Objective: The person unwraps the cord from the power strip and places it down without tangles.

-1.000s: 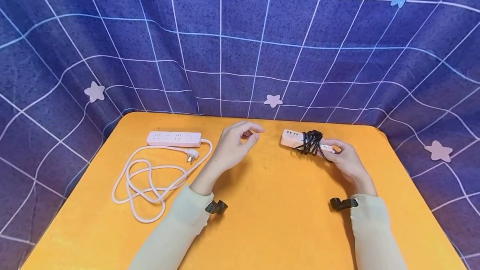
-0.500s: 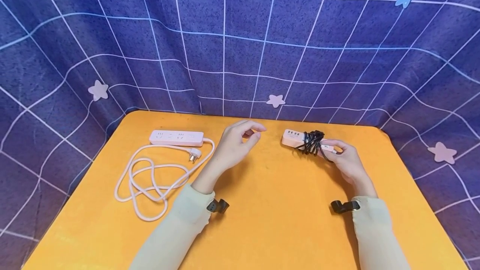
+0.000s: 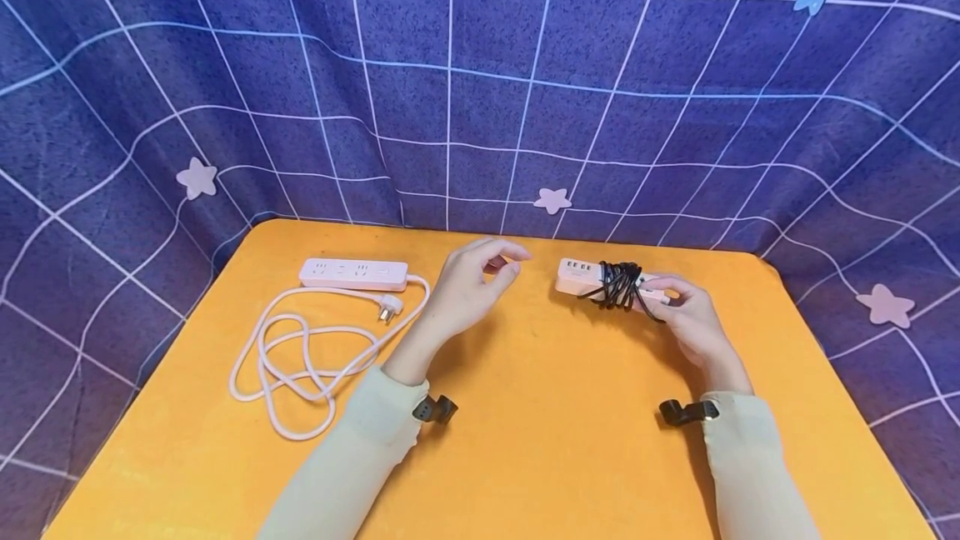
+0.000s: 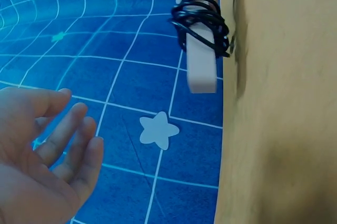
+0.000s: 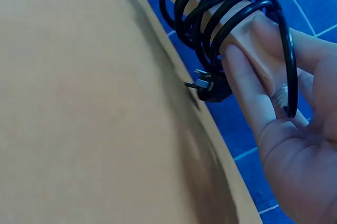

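Note:
In the head view, my right hand (image 3: 697, 327) grips one end of a pale power strip (image 3: 577, 277) with USB ports at its far end. Its black cord (image 3: 619, 287) is wound in several loops round the strip's middle. The right wrist view shows thumb and fingers on the strip's sides, with the black plug (image 5: 213, 88) hanging below the loops. My left hand (image 3: 467, 294) is held over the middle of the table, fingers loosely bent, with nothing in it. A gap separates it from the strip.
A second pale power strip (image 3: 354, 274) lies at the table's back left. Its white cord (image 3: 262, 357) spreads in loose loops towards the front, and its plug (image 3: 388, 307) lies beside it. A blue gridded curtain (image 3: 480, 90) hangs behind the yellow table (image 3: 570, 457).
My right hand has turned the cord-wrapped power strip a little, and its far end has shifted slightly left. The left hand stays in place, still holding nothing.

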Demonstrator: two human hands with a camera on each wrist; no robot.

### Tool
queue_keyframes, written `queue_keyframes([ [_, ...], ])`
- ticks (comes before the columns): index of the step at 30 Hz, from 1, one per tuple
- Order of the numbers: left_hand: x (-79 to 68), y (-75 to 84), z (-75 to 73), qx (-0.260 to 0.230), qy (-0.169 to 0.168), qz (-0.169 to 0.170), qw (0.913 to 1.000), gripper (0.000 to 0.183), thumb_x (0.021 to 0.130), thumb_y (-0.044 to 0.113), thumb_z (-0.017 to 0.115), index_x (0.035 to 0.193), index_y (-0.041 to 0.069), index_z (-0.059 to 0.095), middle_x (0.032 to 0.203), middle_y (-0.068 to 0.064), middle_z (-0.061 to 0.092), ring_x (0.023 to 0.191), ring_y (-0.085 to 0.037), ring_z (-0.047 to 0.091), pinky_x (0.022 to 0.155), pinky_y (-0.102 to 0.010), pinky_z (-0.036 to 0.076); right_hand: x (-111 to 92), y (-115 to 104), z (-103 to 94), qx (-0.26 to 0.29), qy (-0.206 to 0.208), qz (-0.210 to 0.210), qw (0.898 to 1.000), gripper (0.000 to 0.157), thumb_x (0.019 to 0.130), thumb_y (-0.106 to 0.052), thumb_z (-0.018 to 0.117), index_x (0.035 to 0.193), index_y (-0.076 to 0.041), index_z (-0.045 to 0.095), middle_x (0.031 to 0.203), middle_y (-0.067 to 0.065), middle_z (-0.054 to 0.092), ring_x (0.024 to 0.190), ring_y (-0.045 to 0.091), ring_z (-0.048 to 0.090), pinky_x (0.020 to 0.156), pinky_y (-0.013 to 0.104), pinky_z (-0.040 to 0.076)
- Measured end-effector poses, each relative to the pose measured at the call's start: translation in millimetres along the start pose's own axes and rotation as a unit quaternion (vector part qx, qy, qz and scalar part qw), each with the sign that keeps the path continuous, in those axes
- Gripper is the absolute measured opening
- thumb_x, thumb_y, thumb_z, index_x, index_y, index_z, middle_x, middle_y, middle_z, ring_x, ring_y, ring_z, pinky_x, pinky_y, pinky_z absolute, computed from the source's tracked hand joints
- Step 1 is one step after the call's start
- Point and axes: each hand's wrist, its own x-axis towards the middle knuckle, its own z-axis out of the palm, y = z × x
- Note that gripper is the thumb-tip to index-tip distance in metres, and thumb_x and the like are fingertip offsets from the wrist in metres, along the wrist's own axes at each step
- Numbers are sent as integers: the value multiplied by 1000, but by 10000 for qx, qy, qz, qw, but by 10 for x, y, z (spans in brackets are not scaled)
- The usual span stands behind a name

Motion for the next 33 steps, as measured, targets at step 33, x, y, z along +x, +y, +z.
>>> queue_keyframes([
  [33,-13,-180,-634,-594,781,-317,9947,16,104,14,69,118,18,77,114,4,75,102,-12,67,94,-38,55,169,-491,954,-236,-967,-1020,9898,28,82,25,70,101,5,76,126,7,65,113,20,65,84,23,60],
])
